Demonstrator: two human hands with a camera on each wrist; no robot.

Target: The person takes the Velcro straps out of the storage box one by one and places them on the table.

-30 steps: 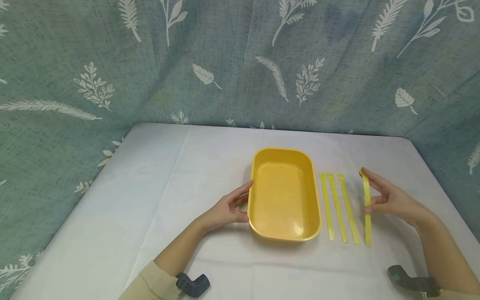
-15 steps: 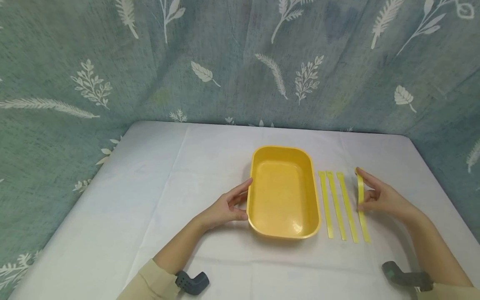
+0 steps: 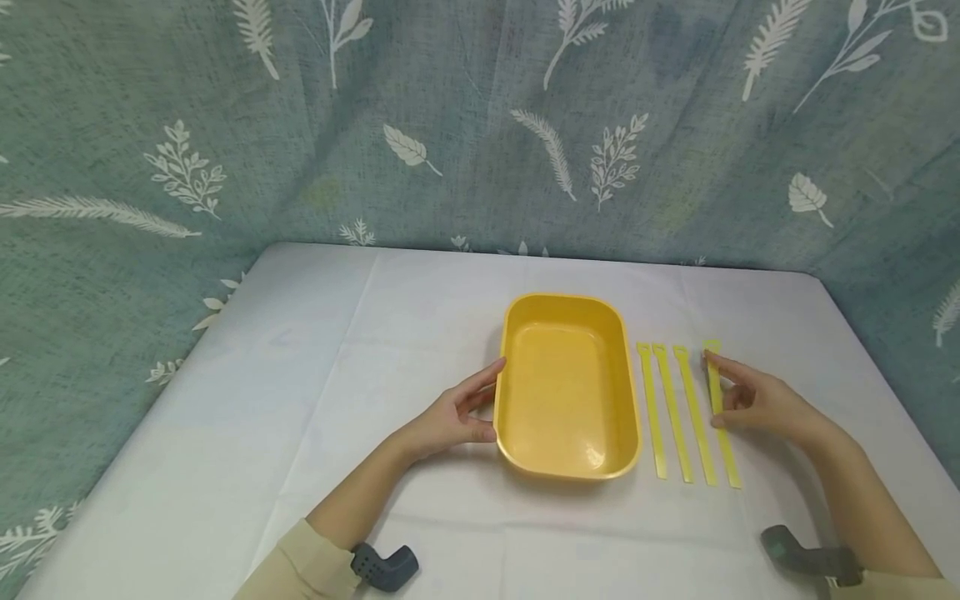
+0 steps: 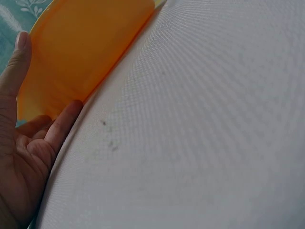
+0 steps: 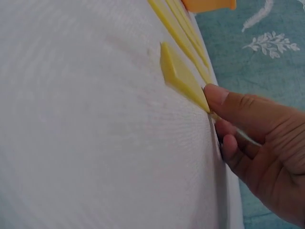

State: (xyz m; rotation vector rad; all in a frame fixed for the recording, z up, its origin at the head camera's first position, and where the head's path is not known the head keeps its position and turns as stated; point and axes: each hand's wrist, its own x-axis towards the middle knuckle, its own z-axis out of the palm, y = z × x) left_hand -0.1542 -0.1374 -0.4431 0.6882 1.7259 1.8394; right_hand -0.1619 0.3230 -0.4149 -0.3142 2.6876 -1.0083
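A yellow rectangular tub (image 3: pixel 566 400) with rounded corners stands on the white cloth. My left hand (image 3: pixel 450 421) rests against its left wall, thumb and fingers spread apart. In the left wrist view, the fingers (image 4: pixel 66 119) touch the tub's side (image 4: pixel 90 52) low down. Right of the tub, my right hand (image 3: pixel 768 408) holds a long flat yellow strip (image 3: pixel 725 446) with a wider far end, fingertip near that end and thumb at mid-length. Its near end lies at the cloth. The right wrist view shows the thumb (image 5: pixel 217 93) on this strip (image 5: pixel 181 76).
Three similar yellow strips (image 3: pixel 695 417) lie side by side between the tub and the held strip. A white cloth (image 3: pixel 375 333) covers the table. Behind it hangs a blue-green curtain (image 3: pixel 465 192) with white leaves. Dark devices (image 3: pixel 386 568) sit on both wrists.
My right hand has moved left with the strip and lowered it beside the other three, roughly parallel to them. My left hand and the tub have stayed put.
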